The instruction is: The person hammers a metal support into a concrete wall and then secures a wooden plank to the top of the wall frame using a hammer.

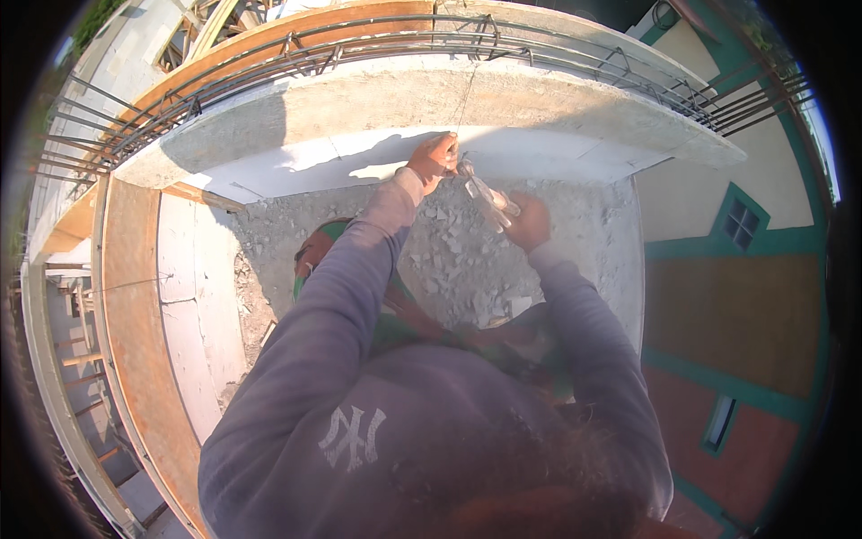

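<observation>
My left hand (435,158) is closed at the white block wall in front of me, its fingers pinched around the lower end of a thin wire (466,94). That wire runs up over the board to the steel bars. My right hand (530,222) grips a pliers-like tool (486,196) with pale, paired handles. The tool's head points up and left and lies close beside my left fingers. Whether its jaws touch the wire cannot be made out.
Steel rebar (377,42) runs along the top behind a long board (377,101). White blocks (575,153) line its inner face. Rubble (440,251) covers the floor below my hands. An orange-brown board (135,305) stands at left, a green-trimmed building (732,305) at right.
</observation>
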Action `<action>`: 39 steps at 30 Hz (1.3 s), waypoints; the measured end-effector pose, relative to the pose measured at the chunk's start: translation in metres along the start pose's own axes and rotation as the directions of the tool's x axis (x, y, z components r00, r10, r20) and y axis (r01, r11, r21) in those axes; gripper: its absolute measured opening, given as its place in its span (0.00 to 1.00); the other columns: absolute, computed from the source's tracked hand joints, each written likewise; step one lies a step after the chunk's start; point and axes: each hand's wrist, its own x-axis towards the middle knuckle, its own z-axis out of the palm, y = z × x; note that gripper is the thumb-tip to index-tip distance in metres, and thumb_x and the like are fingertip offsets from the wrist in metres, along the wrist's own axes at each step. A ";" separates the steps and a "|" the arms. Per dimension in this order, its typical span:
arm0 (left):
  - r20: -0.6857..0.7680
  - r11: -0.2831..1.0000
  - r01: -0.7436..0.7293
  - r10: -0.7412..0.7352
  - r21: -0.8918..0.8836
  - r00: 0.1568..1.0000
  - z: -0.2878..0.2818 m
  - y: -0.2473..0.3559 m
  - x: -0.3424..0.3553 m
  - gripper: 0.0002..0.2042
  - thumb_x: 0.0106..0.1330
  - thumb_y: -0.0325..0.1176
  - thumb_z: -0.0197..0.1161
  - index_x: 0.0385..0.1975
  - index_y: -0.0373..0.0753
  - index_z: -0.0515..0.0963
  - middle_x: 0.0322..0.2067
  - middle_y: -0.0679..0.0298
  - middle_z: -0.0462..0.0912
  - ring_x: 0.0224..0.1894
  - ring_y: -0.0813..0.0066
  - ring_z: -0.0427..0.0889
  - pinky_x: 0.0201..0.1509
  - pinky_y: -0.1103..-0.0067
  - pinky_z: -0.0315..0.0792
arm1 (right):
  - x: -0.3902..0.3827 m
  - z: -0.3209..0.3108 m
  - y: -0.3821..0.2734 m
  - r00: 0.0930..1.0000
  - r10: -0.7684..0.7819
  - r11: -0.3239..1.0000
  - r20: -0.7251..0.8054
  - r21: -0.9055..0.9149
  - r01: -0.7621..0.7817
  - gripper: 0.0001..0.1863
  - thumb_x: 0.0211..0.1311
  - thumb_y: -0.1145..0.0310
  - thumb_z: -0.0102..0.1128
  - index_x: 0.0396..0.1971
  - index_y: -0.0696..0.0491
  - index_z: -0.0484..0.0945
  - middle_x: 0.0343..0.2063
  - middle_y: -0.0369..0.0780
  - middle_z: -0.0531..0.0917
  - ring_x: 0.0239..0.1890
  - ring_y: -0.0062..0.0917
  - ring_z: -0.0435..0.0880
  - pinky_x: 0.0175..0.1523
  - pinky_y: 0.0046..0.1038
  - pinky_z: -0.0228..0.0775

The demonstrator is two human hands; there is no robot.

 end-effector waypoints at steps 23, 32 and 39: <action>-0.193 0.886 0.118 -0.225 -0.448 0.955 0.000 0.012 0.002 0.19 0.75 0.50 0.60 0.51 0.40 0.77 0.42 0.65 0.79 0.39 0.73 0.77 0.56 0.73 0.72 | 0.013 0.014 -0.005 0.998 0.069 0.984 0.014 -0.166 -0.065 0.13 0.59 0.58 0.66 0.27 0.54 0.83 0.27 0.51 0.85 0.34 0.53 0.83 0.40 0.51 0.75; -0.190 0.780 0.231 -0.407 -0.582 0.894 0.005 0.032 -0.006 0.09 0.73 0.44 0.65 0.36 0.47 0.80 0.31 0.73 0.79 0.30 0.80 0.73 0.55 0.67 0.72 | 0.012 0.005 -0.009 0.976 0.213 0.975 0.045 -0.070 -0.209 0.18 0.61 0.53 0.66 0.30 0.55 0.86 0.26 0.51 0.85 0.33 0.52 0.85 0.39 0.46 0.76; -0.214 0.675 0.247 -0.522 -0.695 0.826 -0.002 0.047 -0.021 0.06 0.75 0.40 0.63 0.39 0.49 0.82 0.32 0.75 0.81 0.31 0.84 0.76 0.55 0.68 0.72 | 0.012 -0.014 -0.016 0.938 0.345 0.939 0.027 -0.024 -0.344 0.25 0.65 0.46 0.65 0.30 0.58 0.85 0.23 0.51 0.84 0.30 0.50 0.84 0.38 0.44 0.76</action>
